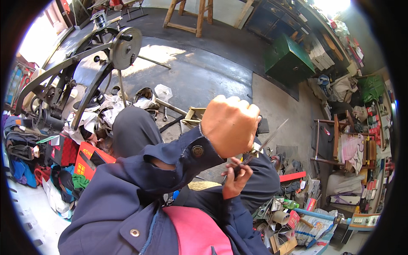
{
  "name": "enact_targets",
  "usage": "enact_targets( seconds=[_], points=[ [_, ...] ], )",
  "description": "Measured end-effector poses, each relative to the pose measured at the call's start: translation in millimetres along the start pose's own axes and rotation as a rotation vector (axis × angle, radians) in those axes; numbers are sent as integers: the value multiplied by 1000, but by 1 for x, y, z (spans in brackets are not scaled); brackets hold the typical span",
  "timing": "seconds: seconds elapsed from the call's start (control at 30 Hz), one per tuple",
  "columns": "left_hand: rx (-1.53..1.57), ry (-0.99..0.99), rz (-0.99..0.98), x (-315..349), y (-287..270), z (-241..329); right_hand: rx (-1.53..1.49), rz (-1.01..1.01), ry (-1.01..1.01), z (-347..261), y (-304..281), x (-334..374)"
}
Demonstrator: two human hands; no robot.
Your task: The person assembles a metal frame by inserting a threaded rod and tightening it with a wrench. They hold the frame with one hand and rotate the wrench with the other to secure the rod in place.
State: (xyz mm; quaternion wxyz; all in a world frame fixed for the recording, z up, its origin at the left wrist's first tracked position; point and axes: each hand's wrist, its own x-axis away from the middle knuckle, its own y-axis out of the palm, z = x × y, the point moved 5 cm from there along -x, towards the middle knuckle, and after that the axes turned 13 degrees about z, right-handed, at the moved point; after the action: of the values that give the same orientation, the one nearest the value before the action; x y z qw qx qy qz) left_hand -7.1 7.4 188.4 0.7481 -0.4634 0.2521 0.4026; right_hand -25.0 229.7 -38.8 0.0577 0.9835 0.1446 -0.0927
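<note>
My left hand (231, 125) is raised in front of me, back of the hand up, with its fingers curled into a fist. What it grips, if anything, is hidden beneath it. Lower and to the right, my right hand (237, 178) pinches the dark handle-like end of a slim pointed metal tool (274, 133). Its bright tip points away to the upper right, past my left knuckles. A small brass-coloured piece (255, 151) shows where the metal meets the fingers. Both hands are close together above my dark-trousered right knee (263, 180).
A hand-cranked sewing machine (125, 49) stands at the far left. Bags and cloth (102, 108) lie beneath it, beside a red box (90, 159). Tools and boxes crowd the floor at right, near a red bar (292, 176). Farther off are a green cabinet (287, 59) and wooden stool (199, 21).
</note>
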Motion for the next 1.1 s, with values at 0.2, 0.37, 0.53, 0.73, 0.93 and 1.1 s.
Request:
enact_targets(
  seconds=[0.2, 0.37, 0.53, 0.73, 0.93, 1.1],
  points=[
    [-15, -6, 13, 3, -5, -3, -169, 153, 325, 53, -2, -63],
    [1, 24, 19, 4, -1, 4, -533, -44, 597, 52, 9, -161],
    [-16, 14, -6, 5, 1, 5, -464, -66, 513, -33, 20, -232],
    [-1, 9, 6, 3, 6, 5, -426, -229, 107, -171, 36, -197],
    [17, 6, -8, 3, 11, 8, -21, -137, -299, -205, 25, -79],
    [27, 15, -9, 0, 15, 10, 269, 63, -446, -163, 11, 3]
  ],
)
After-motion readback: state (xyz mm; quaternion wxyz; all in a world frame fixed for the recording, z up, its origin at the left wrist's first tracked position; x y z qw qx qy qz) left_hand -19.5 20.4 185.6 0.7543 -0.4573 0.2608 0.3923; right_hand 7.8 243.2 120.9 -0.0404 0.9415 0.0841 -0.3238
